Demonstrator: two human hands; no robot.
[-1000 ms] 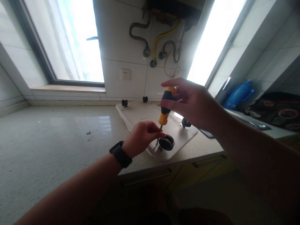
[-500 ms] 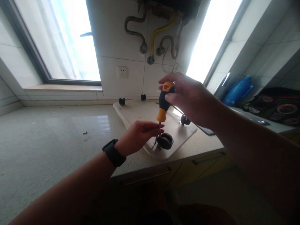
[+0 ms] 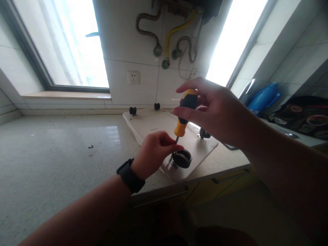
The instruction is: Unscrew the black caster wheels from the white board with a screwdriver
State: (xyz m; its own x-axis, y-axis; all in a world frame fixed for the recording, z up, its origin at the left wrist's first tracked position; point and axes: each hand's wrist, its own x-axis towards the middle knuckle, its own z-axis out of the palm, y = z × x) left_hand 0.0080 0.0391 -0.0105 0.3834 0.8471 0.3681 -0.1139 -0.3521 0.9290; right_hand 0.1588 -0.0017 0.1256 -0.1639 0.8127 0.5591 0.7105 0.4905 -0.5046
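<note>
My right hand grips the yellow and black handle of a screwdriver, tilted with its shaft pointing down. Around that metal shaft the thumb and fingers of my left hand are pinched, just above a black caster wheel. The caster's metal plate lies against the near corner of a white board, and the screwdriver's tip reaches down toward this plate; exact contact is unclear. More casters stand at the other corners: one at the far left, one at the back, one at the right.
Small dark screws lie on the speckled counter left of the board. A blue jug and a dark patterned bag are at the right. Hoses and a socket are on the wall behind.
My right hand's grip has turned around the screwdriver handle, thumb now across it. The handle leans more to the right. My left fingers have closed more around the shaft.
</note>
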